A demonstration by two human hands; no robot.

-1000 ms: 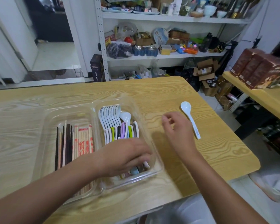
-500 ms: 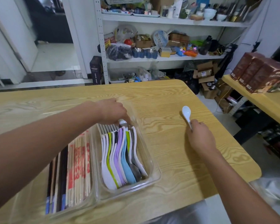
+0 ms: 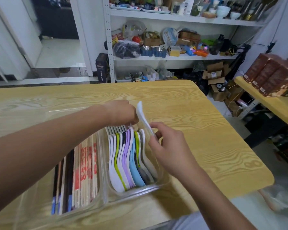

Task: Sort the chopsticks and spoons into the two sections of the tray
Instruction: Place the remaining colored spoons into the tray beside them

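"White plastic, that spoon (image 3: 142,117)?"
"Yes. The right hand (image 3: 166,146) pinched its handle between thumb and fingertips. The bowl pointed up, and it was tilted over the far end of the tray's (image 3: 135,194) right section."
"And the left hand (image 3: 121,112)?"
"Its fingers bent down onto the far tips of the spoons (image 3: 130,160) stacked on edge in that section. Whether they gripped 1, I could not tell."
"The other section?"
"Chopsticks (image 3: 83,171) lay lengthwise there, dark ones at the left, pale printed ones at the right."
"Where was the tray?"
"On the wooden table (image 3: 198,130), near its front edge. It was clear plastic, with 2 sections side by side."
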